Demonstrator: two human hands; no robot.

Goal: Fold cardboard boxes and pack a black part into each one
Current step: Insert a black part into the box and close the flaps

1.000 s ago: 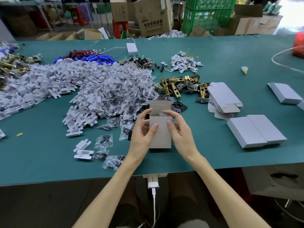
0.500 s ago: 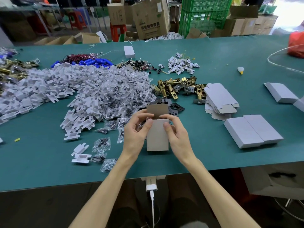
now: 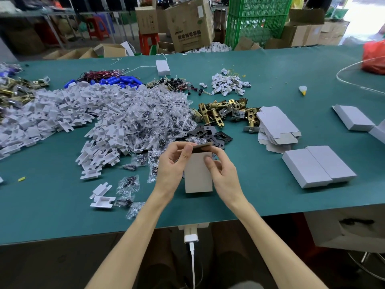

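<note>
A small grey cardboard box (image 3: 198, 176) stands upright near the table's front edge, held between both hands. My left hand (image 3: 173, 166) grips its left side, thumb on the top flap. My right hand (image 3: 223, 171) grips the right side, thumb on the box's face and fingers over the flap, which is folded down nearly flat over the opening. Black metal plates (image 3: 214, 134) lie just behind the box. A stack of flat box blanks (image 3: 277, 126) sits to the right. Two folded boxes (image 3: 318, 165) lie side by side at the right.
A big heap of white plastic inserts (image 3: 54, 113) and small clear bags (image 3: 150, 117) fills the left and middle of the green table (image 3: 52, 205). Brass latches (image 3: 225, 110) lie behind the plates. More folded boxes (image 3: 354, 117) sit far right. A white charger (image 3: 190, 236) hangs at the table's front edge.
The box's top flap has gone from standing upright to folded down over the opening. Both hands shifted slightly up onto the flap; the box stays in place.
</note>
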